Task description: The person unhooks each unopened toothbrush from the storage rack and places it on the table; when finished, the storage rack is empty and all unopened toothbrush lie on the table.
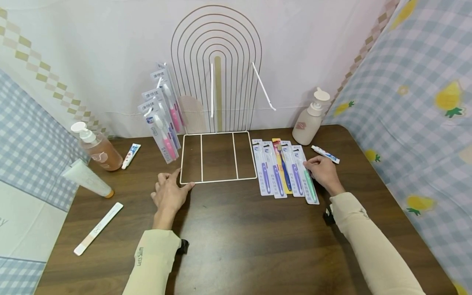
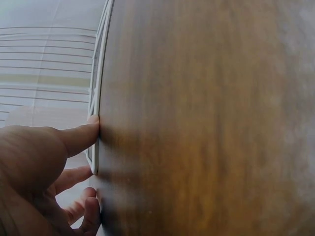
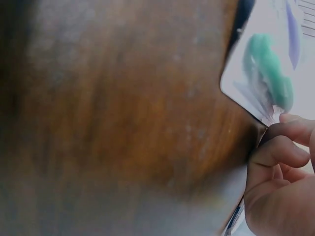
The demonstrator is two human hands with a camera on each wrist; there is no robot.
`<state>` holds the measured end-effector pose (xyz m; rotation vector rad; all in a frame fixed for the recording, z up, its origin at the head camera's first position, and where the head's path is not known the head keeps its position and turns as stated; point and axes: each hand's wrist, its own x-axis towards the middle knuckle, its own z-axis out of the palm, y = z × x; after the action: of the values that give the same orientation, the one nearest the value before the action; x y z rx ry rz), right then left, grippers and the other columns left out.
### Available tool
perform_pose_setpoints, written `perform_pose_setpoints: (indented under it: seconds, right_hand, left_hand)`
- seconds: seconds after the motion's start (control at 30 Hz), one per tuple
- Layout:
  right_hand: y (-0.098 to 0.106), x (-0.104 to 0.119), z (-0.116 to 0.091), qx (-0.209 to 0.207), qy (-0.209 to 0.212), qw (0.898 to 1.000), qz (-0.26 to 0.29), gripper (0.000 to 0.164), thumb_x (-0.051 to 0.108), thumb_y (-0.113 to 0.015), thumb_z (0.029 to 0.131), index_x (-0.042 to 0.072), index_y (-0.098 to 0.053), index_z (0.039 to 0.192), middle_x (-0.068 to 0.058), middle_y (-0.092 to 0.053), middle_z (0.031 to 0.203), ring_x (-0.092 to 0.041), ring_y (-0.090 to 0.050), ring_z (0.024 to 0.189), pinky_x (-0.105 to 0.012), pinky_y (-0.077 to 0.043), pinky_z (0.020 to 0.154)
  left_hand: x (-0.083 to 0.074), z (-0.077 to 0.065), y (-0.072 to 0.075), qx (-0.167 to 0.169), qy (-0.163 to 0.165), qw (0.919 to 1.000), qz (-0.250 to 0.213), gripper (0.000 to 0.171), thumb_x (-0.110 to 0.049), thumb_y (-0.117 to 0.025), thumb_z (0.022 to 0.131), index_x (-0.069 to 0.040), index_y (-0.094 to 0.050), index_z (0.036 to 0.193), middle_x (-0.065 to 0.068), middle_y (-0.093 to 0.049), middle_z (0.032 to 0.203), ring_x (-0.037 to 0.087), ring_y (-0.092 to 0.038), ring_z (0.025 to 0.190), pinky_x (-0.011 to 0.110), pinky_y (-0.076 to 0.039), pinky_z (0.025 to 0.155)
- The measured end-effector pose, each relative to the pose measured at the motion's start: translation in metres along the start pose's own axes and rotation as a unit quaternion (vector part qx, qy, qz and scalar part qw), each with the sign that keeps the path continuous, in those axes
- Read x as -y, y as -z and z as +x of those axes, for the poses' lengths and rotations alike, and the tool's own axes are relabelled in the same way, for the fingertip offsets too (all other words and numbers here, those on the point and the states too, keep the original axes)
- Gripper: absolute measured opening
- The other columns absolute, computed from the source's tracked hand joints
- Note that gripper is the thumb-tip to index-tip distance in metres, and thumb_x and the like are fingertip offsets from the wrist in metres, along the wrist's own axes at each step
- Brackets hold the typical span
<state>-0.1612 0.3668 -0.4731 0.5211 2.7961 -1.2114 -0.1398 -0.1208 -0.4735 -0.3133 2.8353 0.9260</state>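
Note:
My left hand [image 1: 169, 194] grips the front left corner of a white wire rack [image 1: 228, 180], thumb on the front bar and a finger at the side. Several packaged toothbrushes [image 1: 162, 127] hang on the rack's left hook; its two other prongs [image 1: 264, 86] are bare. With thumb and finger, my right hand [image 1: 324, 174] pinches the edge of a packaged green toothbrush [image 1: 312, 186], rightmost in a row lying on the table. Left of it lie packs with purple toothbrushes [image 1: 265, 176] and a yellow-backed pack with a blue toothbrush [image 1: 284, 172].
A cream pump bottle [image 1: 307, 125] and a small toothpaste tube [image 1: 325, 154] are at the right. On the left are an amber pump bottle [image 1: 105, 153], another small toothpaste tube [image 1: 130, 156], a white squeeze tube [image 1: 88, 179] and a long narrow box [image 1: 98, 229]. Curtains surround the table [image 1: 239, 246].

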Motion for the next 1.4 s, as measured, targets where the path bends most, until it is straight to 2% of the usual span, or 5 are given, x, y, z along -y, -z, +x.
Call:
perform_pose_setpoints:
  seconds: [0.5,0.77,1.07,1.2,1.4]
  right_hand:
    - [-0.007,0.001,-0.001,-0.026,-0.005,1.000,-0.011,0.037,0.030,-0.067,0.116,-0.004,-0.075,0.127,-0.010,-0.071,0.099,-0.018,-0.065,0.079,-0.030,-0.052,0.068]
    - [-0.028,0.027,-0.007,-0.074,0.064,0.994,-0.055,0.043,0.024,-0.064,0.115,-0.006,-0.071,0.144,-0.023,-0.069,0.118,-0.035,-0.066,0.103,-0.043,-0.051,0.087]
    - [-0.086,0.091,-0.025,0.050,0.207,0.963,-0.164,0.063,0.036,-0.074,0.110,0.001,-0.063,0.160,-0.025,-0.069,0.141,-0.041,-0.073,0.117,-0.062,-0.063,0.099]
    - [-0.105,0.106,-0.033,0.082,0.221,0.944,-0.230,0.077,0.053,-0.076,0.108,0.004,-0.060,0.165,-0.020,-0.065,0.144,-0.031,-0.072,0.097,-0.052,-0.063,0.080]
    - [-0.112,0.110,-0.037,0.099,0.207,0.940,-0.254,0.085,0.058,-0.078,0.106,0.006,-0.055,0.169,-0.018,-0.062,0.140,-0.023,-0.061,0.078,-0.036,-0.048,0.060]
  left_hand:
    - [0.000,0.000,0.001,0.002,0.001,1.0000,0.006,0.080,-0.046,-0.076,0.109,-0.016,-0.044,0.176,0.026,-0.039,0.163,0.054,-0.049,0.142,0.073,-0.040,0.113]
    - [0.000,0.000,0.001,0.003,0.001,1.0000,0.002,0.081,-0.046,-0.076,0.109,-0.015,-0.043,0.177,0.025,-0.039,0.162,0.052,-0.050,0.140,0.072,-0.039,0.112]
    - [0.006,0.001,0.003,-0.004,0.007,1.0000,-0.004,0.081,-0.045,-0.076,0.109,-0.015,-0.044,0.177,0.025,-0.040,0.163,0.052,-0.049,0.140,0.071,-0.039,0.112]
    - [0.005,0.001,0.002,-0.005,0.003,1.0000,-0.005,0.081,-0.046,-0.076,0.109,-0.016,-0.044,0.177,0.026,-0.041,0.163,0.052,-0.050,0.139,0.071,-0.040,0.110]
    - [0.000,0.001,0.001,-0.003,-0.001,1.0000,0.003,0.080,-0.046,-0.076,0.110,-0.018,-0.044,0.177,0.023,-0.041,0.164,0.050,-0.051,0.140,0.070,-0.040,0.111]
